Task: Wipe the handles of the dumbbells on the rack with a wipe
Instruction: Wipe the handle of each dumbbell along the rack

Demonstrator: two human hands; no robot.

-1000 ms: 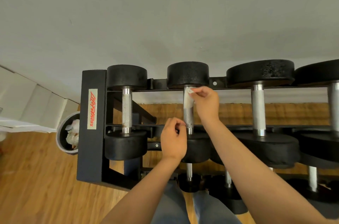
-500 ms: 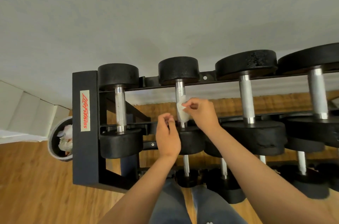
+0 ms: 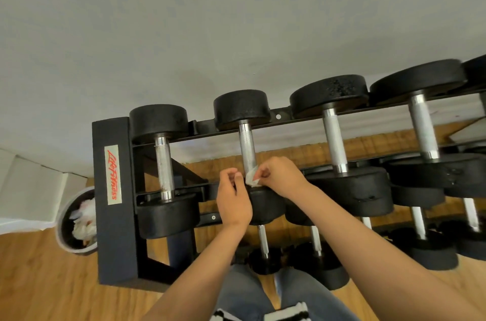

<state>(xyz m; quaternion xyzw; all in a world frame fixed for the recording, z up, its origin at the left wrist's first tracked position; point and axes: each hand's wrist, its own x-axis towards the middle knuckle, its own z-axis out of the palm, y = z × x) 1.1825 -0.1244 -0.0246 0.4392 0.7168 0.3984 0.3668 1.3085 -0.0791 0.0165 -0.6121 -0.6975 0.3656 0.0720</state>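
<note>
A black dumbbell rack (image 3: 113,189) holds several black dumbbells with steel handles on its top tier. My right hand (image 3: 281,176) pinches a small white wipe (image 3: 252,179) against the near end of the second dumbbell's handle (image 3: 247,144). My left hand (image 3: 232,198) sits just left of that handle, fingers curled, thumb close to the wipe, resting on the dumbbell's front head (image 3: 265,206). I cannot tell whether the left hand grips anything. The first handle (image 3: 164,168) looks rusty. Further handles (image 3: 334,140) stand to the right.
A round bin (image 3: 65,228) with crumpled white wipes stands on the wooden floor left of the rack. Smaller dumbbells (image 3: 264,255) lie on the lower tier. A grey wall rises behind the rack. White steps (image 3: 26,184) are at the far left.
My right hand has slid the wipe down the second handle from its far end to its near end. The left hand stayed beside the handle. The head camera shifted.
</note>
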